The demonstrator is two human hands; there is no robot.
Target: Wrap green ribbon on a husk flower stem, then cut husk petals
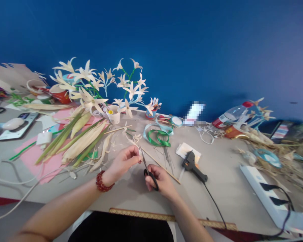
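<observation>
Above the front middle of the table, my right hand (159, 179) is closed round the black handles of a pair of scissors (151, 178). Their blades point up and away, toward my left fingertips. My left hand (127, 159), with a red bead bracelet (102, 181) at its wrist, is pinched on a small pale piece (140, 155) beside the blades; its kind is too small to make out. A thin wooden stick (164, 168) lies on the table just beyond both hands. Small pale scraps (136, 137) lie past my left fingertips.
Corn husks (83, 141) on pink paper (49, 171) lie left, with husk flowers (91, 97) behind them. Green ribbon (161, 137) lies beyond my hands. To the right are a glue gun (193, 166) with a trailing cord, a bottle (228, 116) and a power strip (262, 198).
</observation>
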